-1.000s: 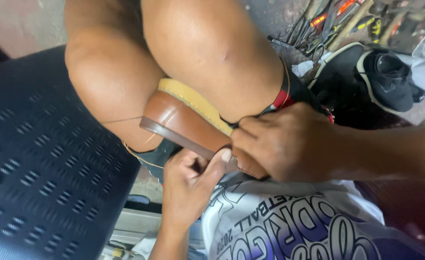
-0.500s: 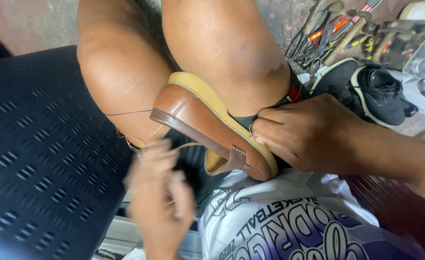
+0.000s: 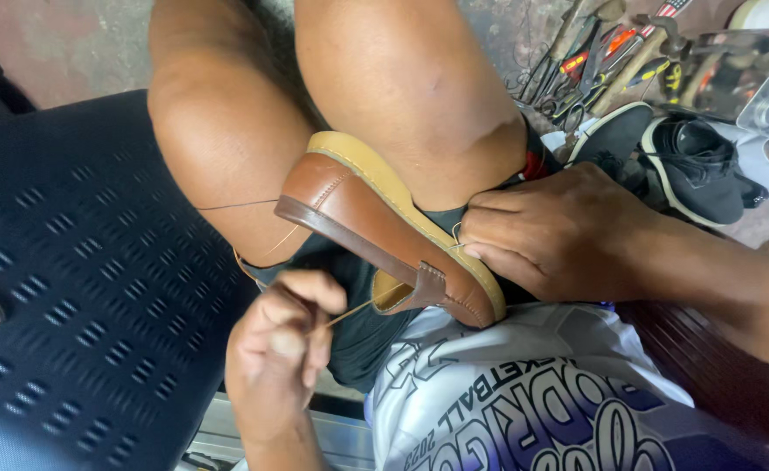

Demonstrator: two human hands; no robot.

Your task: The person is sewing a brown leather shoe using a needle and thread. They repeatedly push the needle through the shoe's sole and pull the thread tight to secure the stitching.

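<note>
A brown leather shoe [image 3: 363,222] with a tan sole lies wedged between my knees, sole side up toward my right thigh. My right hand [image 3: 554,231] grips the shoe's sole edge near the heel, fingers curled with a small metal tool pinched at the seam. My left hand [image 3: 280,344] is closed on a thin tan thread [image 3: 350,312] that runs taut from the shoe's heel area. Another strand of thread crosses my left knee.
A dark blue perforated plastic seat [image 3: 62,279] fills the left side. At the upper right a black sneaker [image 3: 690,166] lies on the floor beside a heap of hand tools [image 3: 602,61]: scissors, screwdrivers, a hammer. My white printed shirt [image 3: 524,401] is at the bottom.
My left hand left the shoe's heel, moved down and left, and now pulls the thread out taut. My right hand kept its grip on the shoe's edge.
</note>
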